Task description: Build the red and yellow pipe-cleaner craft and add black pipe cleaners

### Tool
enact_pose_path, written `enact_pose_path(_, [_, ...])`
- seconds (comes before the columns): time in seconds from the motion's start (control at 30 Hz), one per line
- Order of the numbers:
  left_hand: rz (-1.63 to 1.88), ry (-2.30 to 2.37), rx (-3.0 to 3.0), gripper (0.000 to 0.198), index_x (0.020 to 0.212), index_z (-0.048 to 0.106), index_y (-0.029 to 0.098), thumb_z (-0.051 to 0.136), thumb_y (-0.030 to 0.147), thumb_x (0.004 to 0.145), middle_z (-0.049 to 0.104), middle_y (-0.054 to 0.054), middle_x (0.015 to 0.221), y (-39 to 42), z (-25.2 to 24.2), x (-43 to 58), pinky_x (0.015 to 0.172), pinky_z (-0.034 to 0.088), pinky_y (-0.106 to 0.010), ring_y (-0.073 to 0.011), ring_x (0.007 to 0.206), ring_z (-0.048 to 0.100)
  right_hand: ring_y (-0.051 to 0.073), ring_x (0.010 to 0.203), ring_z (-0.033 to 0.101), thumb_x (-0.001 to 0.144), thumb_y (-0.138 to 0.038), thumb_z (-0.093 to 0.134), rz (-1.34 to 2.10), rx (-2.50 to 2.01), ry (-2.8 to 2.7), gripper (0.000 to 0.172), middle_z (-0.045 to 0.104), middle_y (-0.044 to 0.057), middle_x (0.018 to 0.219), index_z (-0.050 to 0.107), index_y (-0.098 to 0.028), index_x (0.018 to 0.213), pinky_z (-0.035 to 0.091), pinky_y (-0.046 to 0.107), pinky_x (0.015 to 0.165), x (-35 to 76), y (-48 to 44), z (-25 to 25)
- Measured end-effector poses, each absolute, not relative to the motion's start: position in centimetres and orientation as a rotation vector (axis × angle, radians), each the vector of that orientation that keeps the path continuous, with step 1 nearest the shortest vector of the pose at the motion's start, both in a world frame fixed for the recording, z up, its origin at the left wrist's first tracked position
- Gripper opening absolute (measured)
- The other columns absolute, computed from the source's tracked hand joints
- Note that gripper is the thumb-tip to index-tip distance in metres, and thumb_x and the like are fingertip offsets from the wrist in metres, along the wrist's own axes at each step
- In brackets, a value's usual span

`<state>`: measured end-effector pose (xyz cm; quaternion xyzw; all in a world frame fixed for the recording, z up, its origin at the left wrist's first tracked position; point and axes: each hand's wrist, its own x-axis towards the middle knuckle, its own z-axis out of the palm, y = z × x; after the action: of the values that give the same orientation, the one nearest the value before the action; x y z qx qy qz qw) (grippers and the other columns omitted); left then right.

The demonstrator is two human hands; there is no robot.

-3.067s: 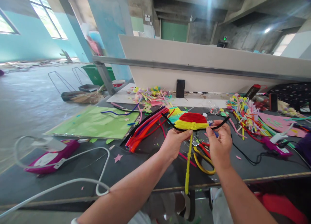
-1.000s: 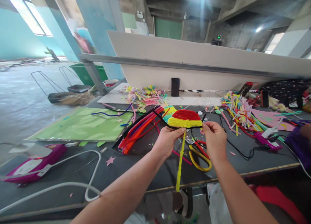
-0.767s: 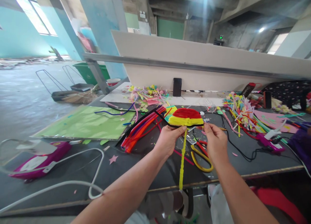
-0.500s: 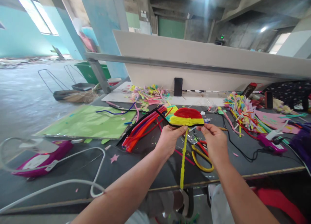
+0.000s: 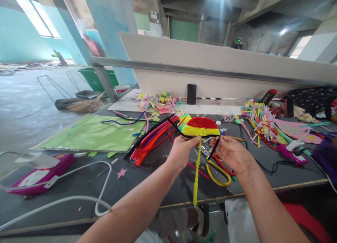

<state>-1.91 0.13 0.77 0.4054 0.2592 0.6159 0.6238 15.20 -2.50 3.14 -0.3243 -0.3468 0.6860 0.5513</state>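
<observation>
Above table (image 5: pixel 181 190), left hand (image 5: pixel 181 152) pinching, right hand (image 5: pixel 235 154) curled

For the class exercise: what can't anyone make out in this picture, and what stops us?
All in the head view:
Red-and-yellow piece: its back faces away, hidden by its front.
Left hand: most fingertips are hidden behind the hand itself.
Right hand: its overlapping fingers hide whether it grips the black strip.
Dark bottle: lettering too small and blurred.
White cable: cut off by the left edge.
</observation>
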Motion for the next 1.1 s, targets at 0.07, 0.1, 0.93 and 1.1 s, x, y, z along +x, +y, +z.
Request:
enact_pose_path(0.07, [1.417, 0.592, 0.926, 0.024, 0.084, 0.072, 0.013, 0.078, 0.019, 0.062, 0.070, -0.006, 0.085, 0.1, 0.8, -1.9, 0.070, 0.048, -0.026, -0.0143, 0.074, 0.062, 0.013, 0.072, 0.060, 0.057, -0.015, 0.077, 1.561, -0.783, -0.892, 0.019, 0.068, 0.001, 0.079, 0.069, -0.018, 0.074, 0.046, 0.026, 0.066, 15.0, -2.6, 3.2])
enact_pose_path(0.1, [1.416, 0.587, 0.926, 0.023, 0.084, 0.072, 0.013, 0.077, 0.019, 0.062, 0.070, -0.005, 0.085, 0.1, 0.9, -1.9, 0.071, 0.048, -0.026, -0.0144, 0.075, 0.062, 0.013, 0.070, 0.060, 0.056, -0.014, 0.077, 1.507, -0.799, -0.929, 0.021, 0.068, 0.001, 0.078, 0.069, -0.018, 0.074, 0.045, 0.026, 0.067, 14.8, -2.6, 3.2])
enact_pose_path(0.93, [1.416, 0.619, 0.911, 0.028, 0.085, 0.072, 0.013, 0.079, 0.022, 0.060, 0.070, -0.006, 0.084, 0.0, 1.0, -1.8, 0.068, 0.049, -0.028, -0.0145, 0.070, 0.061, 0.018, 0.075, 0.060, 0.070, -0.036, 0.071, 0.510, -1.149, -1.087, 0.018, 0.068, 0.002, 0.077, 0.070, -0.021, 0.080, 0.046, 0.033, 0.074, 13.5, -2.9, 2.3])
enact_pose_path(1.1, [1.399, 0.623, 0.853, 0.026, 0.081, 0.072, 0.013, 0.080, 0.022, 0.057, 0.070, -0.005, 0.080, -0.2, 1.1, -1.6, 0.068, 0.048, -0.027, -0.0140, 0.069, 0.061, 0.015, 0.066, 0.059, 0.058, -0.025, 0.079, 1.062, -0.807, -0.709, 0.017, 0.066, -0.001, 0.068, 0.068, -0.021, 0.070, 0.048, 0.033, 0.070, 12.7, -2.0, 1.9])
